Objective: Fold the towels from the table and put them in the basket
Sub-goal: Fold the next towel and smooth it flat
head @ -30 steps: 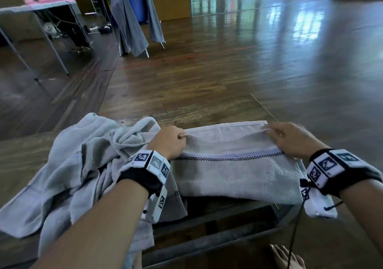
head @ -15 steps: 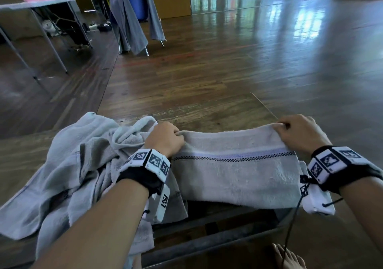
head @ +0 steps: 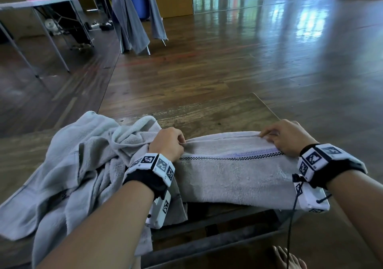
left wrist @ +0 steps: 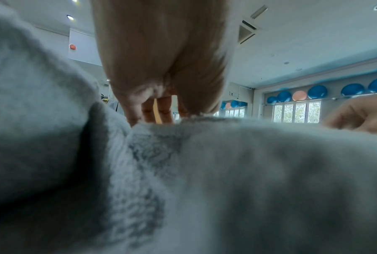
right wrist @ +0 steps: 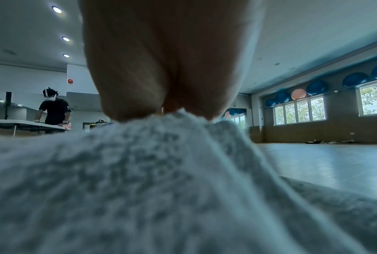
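left hand [head: 168, 142]: fingers curled, pinching the far left end of the towel [head: 232, 173]; the left wrist view shows fingertips [left wrist: 137, 113] down on the cloth's edge
right hand [head: 287, 137]: fingers curled over the far right end, pinching the top layers; the right wrist view shows the cloth bunched up into the grip
towel: lies along the near edge of the tabletop [head: 207, 113], toward its right corner, near side hanging a little over the edge; the checked stripe [head: 228, 157] runs left to right between the wrists
change: a second ago the far hem lay flat with fingers spread on it; half a second ago both hands had closed on the ends and the far side had come back toward the person; now the far edge is a rounded fold with thin hems showing along it, and both hands have kept their pinch
meaning: likely one lengthwise fold is made or being squared up; the strip is still long, so further folds seem due
pile [head: 68, 165]: loose grey towels heaped at the left of the tabletop, touching the left wrist, not yet folded
basket: not in view, so nothing shows as stowed
risk: the overhang could drag the towel off the near edge if both pinches let go
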{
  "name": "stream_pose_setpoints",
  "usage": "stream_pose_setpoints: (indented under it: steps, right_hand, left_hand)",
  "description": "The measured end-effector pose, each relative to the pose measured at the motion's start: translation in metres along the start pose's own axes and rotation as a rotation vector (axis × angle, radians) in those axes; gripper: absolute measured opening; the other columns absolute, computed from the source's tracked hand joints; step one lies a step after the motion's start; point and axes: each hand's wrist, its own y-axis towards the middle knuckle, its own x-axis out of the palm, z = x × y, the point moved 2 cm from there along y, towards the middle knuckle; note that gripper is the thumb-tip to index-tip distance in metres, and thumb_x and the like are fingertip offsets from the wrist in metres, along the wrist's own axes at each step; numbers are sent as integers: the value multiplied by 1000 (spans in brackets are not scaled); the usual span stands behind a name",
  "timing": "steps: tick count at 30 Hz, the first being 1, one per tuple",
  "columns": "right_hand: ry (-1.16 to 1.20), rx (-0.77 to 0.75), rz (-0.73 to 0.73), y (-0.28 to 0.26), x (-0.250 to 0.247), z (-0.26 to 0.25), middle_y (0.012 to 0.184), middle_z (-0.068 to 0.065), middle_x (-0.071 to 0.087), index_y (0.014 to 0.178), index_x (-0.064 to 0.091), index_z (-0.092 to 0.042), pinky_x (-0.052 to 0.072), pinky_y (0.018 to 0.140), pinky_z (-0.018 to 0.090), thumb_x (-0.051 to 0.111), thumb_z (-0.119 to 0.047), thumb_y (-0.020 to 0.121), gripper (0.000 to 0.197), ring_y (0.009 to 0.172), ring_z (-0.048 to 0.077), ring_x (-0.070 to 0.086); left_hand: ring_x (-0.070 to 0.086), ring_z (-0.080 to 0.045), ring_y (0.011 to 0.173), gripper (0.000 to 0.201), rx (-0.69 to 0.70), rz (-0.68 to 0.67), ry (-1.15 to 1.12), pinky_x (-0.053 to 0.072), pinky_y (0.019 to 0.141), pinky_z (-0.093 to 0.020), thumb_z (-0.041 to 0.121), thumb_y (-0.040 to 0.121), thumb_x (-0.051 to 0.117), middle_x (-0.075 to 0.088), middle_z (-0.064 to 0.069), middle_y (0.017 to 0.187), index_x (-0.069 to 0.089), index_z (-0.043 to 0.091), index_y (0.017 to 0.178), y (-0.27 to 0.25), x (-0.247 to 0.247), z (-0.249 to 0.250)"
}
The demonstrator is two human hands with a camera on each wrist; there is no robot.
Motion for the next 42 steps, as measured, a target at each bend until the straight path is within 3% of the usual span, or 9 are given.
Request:
stream_pose_setpoints:
  steps: [5, 9, 13, 18, 22, 26, 28, 34, 42]
  right_hand:
    - [120, -68, 117, -9, -13, -5, 87, 2, 72, 81, 73, -29, 47, 49, 20, 69, -3, 88, 27, 67, 14, 64]
    - [261, -173, 303, -27, -36, -25, 93, -10, 65, 95, 65, -28, 47, 59, 14, 75, -6, 84, 26, 77, 3, 63]
    - [313, -306, 365, -60, -43, -54, 95, -7, 67, 97, 64, -25, 51, 77, 19, 79, -3, 79, 32, 86, 3, 63]
    - [341, -432, 329, -97, -36, -86, 90, -5, 66, 87, 57, -24, 54, 77, 28, 81, -4, 75, 34, 87, 15, 66]
    - [369, -475, 383, -109, -33, -93, 87, -4, 67, 80, 54, -24, 55, 69, 23, 81, -6, 78, 32, 84, 13, 67]
    - [339, -440, 400, -108, -32, -91, 86, -4, 66, 79, 60, -18, 59, 73, 34, 83, -7, 77, 25, 85, 13, 67]
    - [352, -424, 427, -104, -33, -91, 85, -5, 66, 79, 63, -16, 58, 73, 26, 87, -13, 75, 25, 83, 10, 67]
    - [354, -454, 443, -99, -38, -97, 81, -8, 63, 75, 70, -18, 48, 75, 22, 92, -18, 68, 23, 78, 10, 59]
    - [530, -367, 495, -83, -37, -92, 71, -10, 74, 73, 76, -17, 52, 72, 11, 85, -2, 71, 17, 70, 5, 71]
  left_hand:
    - [62, -12, 74, 23, 20, 98, -38, 45, 60, -19, -3, 74, 66, 63, 5, 69, 72, 19, 70, -3, -12, 0]
    - [65, -18, 76, 23, 6, 130, -62, 43, 60, -22, -8, 72, 65, 59, 5, 65, 73, 13, 72, -9, -26, 0]
    - [56, -13, 85, 15, 165, 134, -82, 38, 70, -17, 13, 82, 70, 60, -1, 93, 70, 17, 97, -25, -35, 31]
    - [58, -6, 96, 27, 435, 59, -397, 36, 77, -3, 31, 93, 64, 65, 4, 115, 68, 22, 118, -52, -38, 98]
    - [63, -9, 82, 21, 390, -146, -539, 49, 81, -30, 24, 97, 58, 74, -6, 93, 74, 10, 101, -64, -27, 114]
    - [59, -14, 64, 20, 354, -76, -603, 50, 66, -32, 26, 92, 67, 73, -11, 79, 73, 7, 90, -60, -28, 116]
    - [66, -26, 67, 22, 357, 13, -627, 54, 66, -37, 31, 92, 67, 74, -11, 79, 73, 10, 87, -56, -29, 117]
    - [64, -7, 67, 6, 325, 315, -579, 51, 64, -22, 20, 85, 72, 72, 5, 75, 77, 17, 86, -42, -23, 114]
    - [58, -7, 62, 9, 398, 181, -629, 43, 60, -12, 15, 85, 75, 75, -2, 82, 80, 14, 92, -36, -12, 129]
